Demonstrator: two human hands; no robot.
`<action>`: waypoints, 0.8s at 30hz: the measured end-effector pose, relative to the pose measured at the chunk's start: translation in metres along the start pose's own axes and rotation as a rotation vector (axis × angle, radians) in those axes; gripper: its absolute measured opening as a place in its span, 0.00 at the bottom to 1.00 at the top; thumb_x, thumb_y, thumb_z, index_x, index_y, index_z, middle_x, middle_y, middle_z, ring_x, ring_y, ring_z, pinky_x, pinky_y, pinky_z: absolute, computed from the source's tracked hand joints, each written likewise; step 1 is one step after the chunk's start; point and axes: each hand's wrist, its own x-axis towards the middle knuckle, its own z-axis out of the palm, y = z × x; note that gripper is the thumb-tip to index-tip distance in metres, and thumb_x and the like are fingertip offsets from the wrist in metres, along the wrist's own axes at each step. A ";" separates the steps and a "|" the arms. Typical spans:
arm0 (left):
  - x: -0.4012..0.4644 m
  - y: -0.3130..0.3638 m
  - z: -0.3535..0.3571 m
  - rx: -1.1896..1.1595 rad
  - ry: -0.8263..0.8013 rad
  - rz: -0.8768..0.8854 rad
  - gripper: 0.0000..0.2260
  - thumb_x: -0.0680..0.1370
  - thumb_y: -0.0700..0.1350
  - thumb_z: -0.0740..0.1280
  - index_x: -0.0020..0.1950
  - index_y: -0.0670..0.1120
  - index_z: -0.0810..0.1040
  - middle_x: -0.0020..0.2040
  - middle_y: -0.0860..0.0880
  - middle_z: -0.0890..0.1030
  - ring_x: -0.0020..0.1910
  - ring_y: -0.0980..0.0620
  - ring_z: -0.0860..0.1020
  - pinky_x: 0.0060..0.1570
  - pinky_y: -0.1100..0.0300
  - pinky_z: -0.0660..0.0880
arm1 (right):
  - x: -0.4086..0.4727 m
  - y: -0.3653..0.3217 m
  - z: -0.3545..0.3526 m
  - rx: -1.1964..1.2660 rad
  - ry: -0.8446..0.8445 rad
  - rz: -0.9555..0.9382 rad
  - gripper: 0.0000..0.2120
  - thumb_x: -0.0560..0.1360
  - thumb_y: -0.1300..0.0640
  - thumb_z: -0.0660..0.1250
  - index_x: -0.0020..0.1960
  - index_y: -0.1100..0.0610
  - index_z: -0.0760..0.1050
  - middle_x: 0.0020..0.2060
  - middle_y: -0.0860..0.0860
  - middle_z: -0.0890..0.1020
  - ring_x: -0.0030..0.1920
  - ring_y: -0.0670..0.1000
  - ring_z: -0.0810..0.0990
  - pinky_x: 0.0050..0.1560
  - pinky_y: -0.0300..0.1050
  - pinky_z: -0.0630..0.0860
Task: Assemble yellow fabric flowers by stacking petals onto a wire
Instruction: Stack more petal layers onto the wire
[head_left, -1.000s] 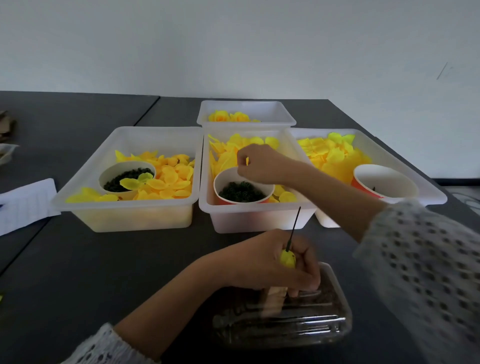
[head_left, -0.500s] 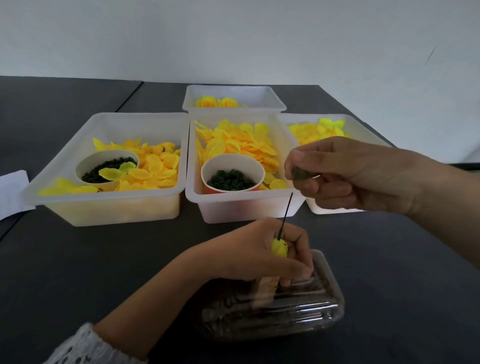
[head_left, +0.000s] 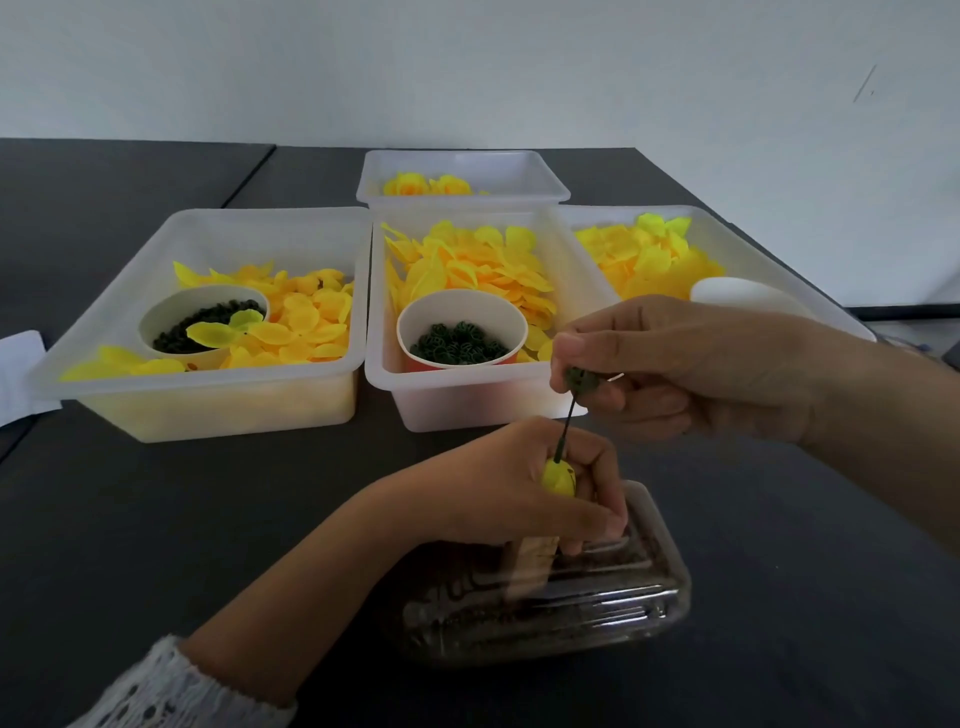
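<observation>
Two hands are seen over a dark table (head_left: 156, 519). The left hand (head_left: 519, 483) is curled round a yellow fabric flower (head_left: 558, 477), w/ a thin dark wire (head_left: 566, 426) sticking up out of it, tilted slightly to the right. The right hand (head_left: 691, 364) is held just above; a small green piece (head_left: 581, 379) is pinched betw. thumb and forefinger right at the wire's top end. Whether the piece is already threaded on can't be told.

A clear plastic container (head_left: 550, 597) lies under the left hand, nearest the camera. Behind the hands, 3 white bins stand side by side, touching: left bin (head_left: 208, 400) w/ yellow petals (head_left: 306, 322) and a white cup (head_left: 156, 317) of dark green bits; middle bin (head_left: 467, 405) w/ more petals and an orange paper cup (head_left: 462, 332) of green pieces; right bin (head_left: 727, 228) w/ brighter petals, partly hidden by the right hand. A 4th, smaller bin (head_left: 462, 166) is set further back, a few finished yellow flowers (head_left: 426, 184) in it. White paper (head_left: 15, 374) is seen at the table's left edge.
</observation>
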 end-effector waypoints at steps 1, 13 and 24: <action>0.000 0.000 0.000 0.002 0.004 -0.001 0.03 0.76 0.44 0.71 0.45 0.46 0.80 0.39 0.42 0.82 0.36 0.57 0.79 0.44 0.65 0.73 | 0.000 0.000 0.000 -0.045 0.022 -0.002 0.17 0.66 0.44 0.69 0.42 0.59 0.80 0.28 0.51 0.71 0.21 0.43 0.60 0.21 0.33 0.60; -0.001 0.000 0.001 -0.075 0.012 0.017 0.03 0.76 0.40 0.72 0.47 0.42 0.80 0.38 0.46 0.81 0.35 0.56 0.78 0.41 0.67 0.74 | -0.009 0.005 -0.003 -0.410 0.020 -0.249 0.05 0.73 0.58 0.70 0.44 0.60 0.79 0.31 0.57 0.79 0.25 0.46 0.70 0.25 0.36 0.68; -0.003 -0.002 -0.006 -0.133 -0.013 0.034 0.01 0.77 0.37 0.70 0.47 0.43 0.80 0.46 0.50 0.81 0.49 0.54 0.79 0.52 0.60 0.77 | 0.002 0.028 0.010 -0.563 0.134 -0.274 0.06 0.72 0.62 0.73 0.37 0.58 0.79 0.29 0.54 0.82 0.29 0.51 0.81 0.30 0.41 0.76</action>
